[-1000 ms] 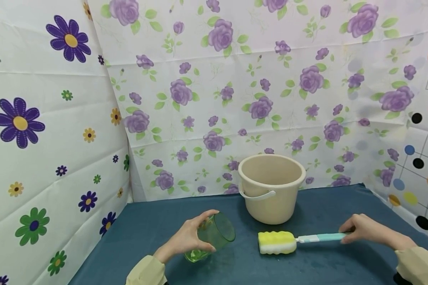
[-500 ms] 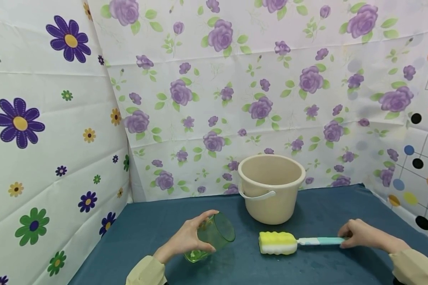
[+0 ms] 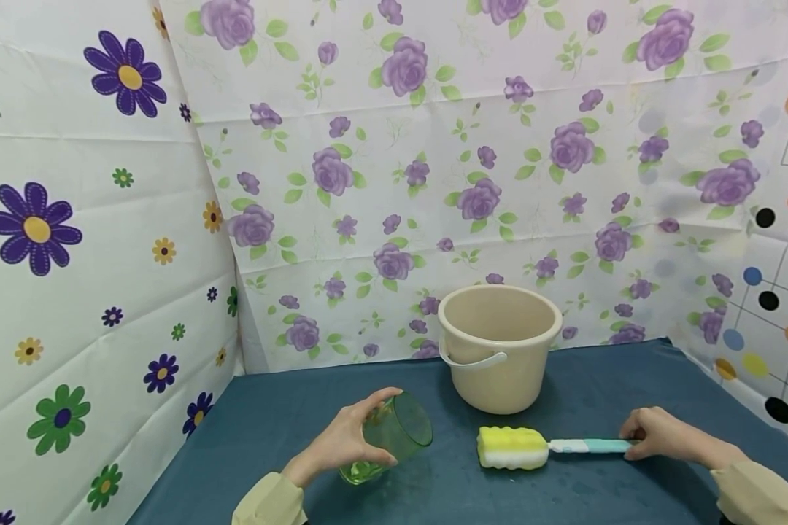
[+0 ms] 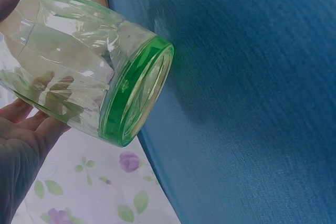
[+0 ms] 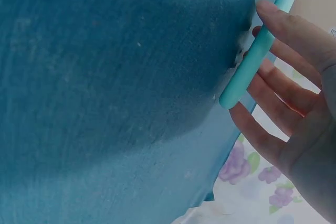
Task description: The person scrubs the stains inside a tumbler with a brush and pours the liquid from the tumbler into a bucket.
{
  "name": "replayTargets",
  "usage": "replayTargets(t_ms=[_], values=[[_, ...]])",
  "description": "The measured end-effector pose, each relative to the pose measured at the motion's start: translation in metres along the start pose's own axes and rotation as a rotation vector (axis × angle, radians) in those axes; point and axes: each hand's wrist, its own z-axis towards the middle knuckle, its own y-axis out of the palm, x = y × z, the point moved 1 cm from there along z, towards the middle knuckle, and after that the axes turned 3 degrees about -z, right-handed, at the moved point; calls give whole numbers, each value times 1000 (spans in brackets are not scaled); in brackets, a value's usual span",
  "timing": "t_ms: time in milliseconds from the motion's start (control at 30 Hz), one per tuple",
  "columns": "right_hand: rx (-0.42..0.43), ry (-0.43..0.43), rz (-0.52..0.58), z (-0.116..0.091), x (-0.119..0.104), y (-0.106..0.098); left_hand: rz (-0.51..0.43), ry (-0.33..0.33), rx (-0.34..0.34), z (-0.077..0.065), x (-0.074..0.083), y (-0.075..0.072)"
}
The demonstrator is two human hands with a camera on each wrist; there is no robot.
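In the head view a green clear glass cup is tilted, its mouth toward the right. My left hand grips it round the side, thumb and fingers on opposite sides. The thick green base is close over the cloth in the left wrist view. To the right lies a cup brush with a yellow and white sponge head. My right hand holds its turquoise handle near the end, thumb on one side and index finger on the other, the remaining fingers loosely bent.
A beige bucket with a white handle stands behind the brush, near the back wall. Dark blue cloth covers the table. Patterned sheets enclose the back and sides.
My right hand has come down and slightly left, lowering the handle end of the brush. The sponge head has shifted a touch right. My left hand and the cup have stayed put.
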Motion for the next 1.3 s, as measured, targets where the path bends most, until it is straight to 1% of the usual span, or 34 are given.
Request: replayTargets(t_ms=[200, 367, 500, 567, 700, 767, 967, 1167, 1233, 1300], values=[[13, 4, -14, 0, 1, 1, -3, 7, 1, -1, 0, -1], [2, 3, -13, -1, -1, 1, -10, -2, -1, -1, 0, 0], [0, -6, -46, -1, -7, -4, -17, -2, -4, -1, 0, 1], [17, -15, -68, 0, -14, -8, -17, -1, -4, -1, 0, 1], [95, -5, -91, 5, -30, -17, -15, 4, -3, -1, 0, 0], [144, 20, -100, 9, -37, -22, -14, 6, -1, -1, 1, 0], [298, 55, -142, 21, -56, -37, -32, -5, -4, -1, 3, -1], [496, 72, -141, 36, -80, -47, -25, -9, -2, -1, 3, -1], [544, 78, -134, 41, -86, -50, -22, -11, -2, -1, 3, -1], [567, 91, -122, 47, -91, -54, -21, -13, -1, -1, 3, -1]])
